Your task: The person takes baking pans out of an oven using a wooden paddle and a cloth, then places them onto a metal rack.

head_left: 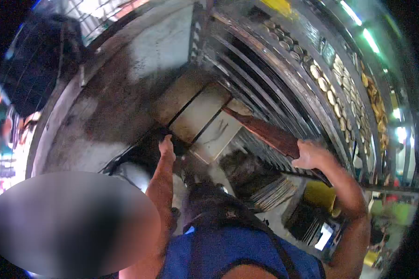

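Observation:
My right hand (309,155) is closed round the near end of a long, dark reddish-brown piece (265,130), which looks like a wooden board. Its narrow far end reaches the edge of a pale panelled surface (205,116) crossed by dark lines. On the left, my left hand (166,145) is closed beside the dark lower edge of the stained wall. What it grips, if anything, is too dark to make out.
A rack (265,60) of metal rails rises at the right, with rows of round pale pieces (328,88) on its trays. A stained grey wall (102,93) curves along the left. A yellow container (320,195) and stacked flat sheets (274,191) stand low at the right.

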Action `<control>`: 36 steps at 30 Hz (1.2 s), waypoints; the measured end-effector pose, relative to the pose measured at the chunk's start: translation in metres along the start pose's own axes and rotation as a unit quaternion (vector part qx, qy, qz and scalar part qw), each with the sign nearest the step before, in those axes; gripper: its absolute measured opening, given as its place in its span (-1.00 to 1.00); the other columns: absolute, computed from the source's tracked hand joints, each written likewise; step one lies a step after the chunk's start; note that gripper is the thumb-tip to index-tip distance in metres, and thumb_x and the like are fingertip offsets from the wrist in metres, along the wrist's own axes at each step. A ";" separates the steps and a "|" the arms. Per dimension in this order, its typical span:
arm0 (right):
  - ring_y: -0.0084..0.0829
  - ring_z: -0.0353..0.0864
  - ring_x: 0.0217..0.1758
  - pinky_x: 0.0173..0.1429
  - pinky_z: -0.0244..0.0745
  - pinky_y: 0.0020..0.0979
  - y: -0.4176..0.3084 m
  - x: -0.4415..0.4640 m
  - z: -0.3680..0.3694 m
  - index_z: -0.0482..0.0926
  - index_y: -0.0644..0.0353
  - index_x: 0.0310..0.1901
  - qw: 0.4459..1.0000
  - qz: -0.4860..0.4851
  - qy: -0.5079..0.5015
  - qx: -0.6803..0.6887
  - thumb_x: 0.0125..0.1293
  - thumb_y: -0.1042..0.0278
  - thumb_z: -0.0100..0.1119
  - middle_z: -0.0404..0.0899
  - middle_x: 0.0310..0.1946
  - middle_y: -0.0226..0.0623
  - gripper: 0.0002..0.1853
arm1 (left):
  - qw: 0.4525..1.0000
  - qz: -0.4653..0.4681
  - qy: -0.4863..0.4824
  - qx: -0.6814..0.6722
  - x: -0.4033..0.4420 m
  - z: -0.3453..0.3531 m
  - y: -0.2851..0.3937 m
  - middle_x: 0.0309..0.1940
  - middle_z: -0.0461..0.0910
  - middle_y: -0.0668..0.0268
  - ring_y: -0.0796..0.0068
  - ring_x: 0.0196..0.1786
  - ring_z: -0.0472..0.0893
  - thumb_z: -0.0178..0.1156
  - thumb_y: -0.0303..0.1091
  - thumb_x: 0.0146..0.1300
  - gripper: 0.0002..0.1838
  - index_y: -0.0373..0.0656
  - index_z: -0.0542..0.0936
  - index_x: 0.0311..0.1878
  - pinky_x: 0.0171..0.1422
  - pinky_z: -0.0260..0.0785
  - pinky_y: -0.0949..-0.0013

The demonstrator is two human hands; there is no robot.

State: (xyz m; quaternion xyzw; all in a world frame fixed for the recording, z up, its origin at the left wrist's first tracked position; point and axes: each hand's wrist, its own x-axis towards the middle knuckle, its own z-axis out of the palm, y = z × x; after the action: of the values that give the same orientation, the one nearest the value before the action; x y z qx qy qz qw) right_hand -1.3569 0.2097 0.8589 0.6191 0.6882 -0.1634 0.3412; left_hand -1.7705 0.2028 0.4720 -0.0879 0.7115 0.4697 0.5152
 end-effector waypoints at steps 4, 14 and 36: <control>0.13 0.61 0.05 0.21 0.50 -0.04 0.018 -0.012 0.036 0.46 0.47 0.04 0.999 -0.026 0.041 0.011 -0.11 0.00 0.38 0.57 -0.03 0.30 -0.24 | 0.968 0.229 -0.078 0.071 0.001 -0.094 -0.042 0.01 0.57 0.17 0.21 0.08 0.54 0.29 -0.15 0.15 -0.40 -0.26 0.45 0.21 0.27 0.30 0.18; -0.05 0.50 0.29 0.38 0.34 -0.24 -0.011 0.044 0.148 0.26 0.46 0.35 0.866 -0.476 -0.069 0.138 -0.03 0.08 0.50 0.50 0.19 0.18 -0.03 | 0.879 0.117 -0.005 -0.463 -0.402 -0.272 -0.292 -0.21 0.70 0.18 0.24 -0.22 0.67 0.16 -0.10 0.24 -0.63 -0.21 0.64 -0.08 -0.01 0.54 0.20; -0.03 0.57 0.09 0.15 0.52 -0.20 -0.287 -0.480 0.400 0.52 0.02 0.25 0.185 -0.974 -0.010 -0.132 0.04 0.14 0.42 0.52 0.04 -0.09 -0.33 | 0.369 0.601 0.275 -0.654 -0.795 -0.235 -0.608 0.41 0.32 0.12 -0.01 0.36 0.40 -0.11 0.21 0.43 -0.28 -0.09 0.24 0.47 0.37 0.30 -0.17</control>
State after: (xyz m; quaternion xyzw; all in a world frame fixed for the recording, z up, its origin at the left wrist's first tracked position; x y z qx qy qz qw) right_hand -1.5257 -0.4569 0.8392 -0.6021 0.7484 -0.2781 -0.0074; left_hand -1.1924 -0.5912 0.7759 -0.0704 0.1497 0.9237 -0.3456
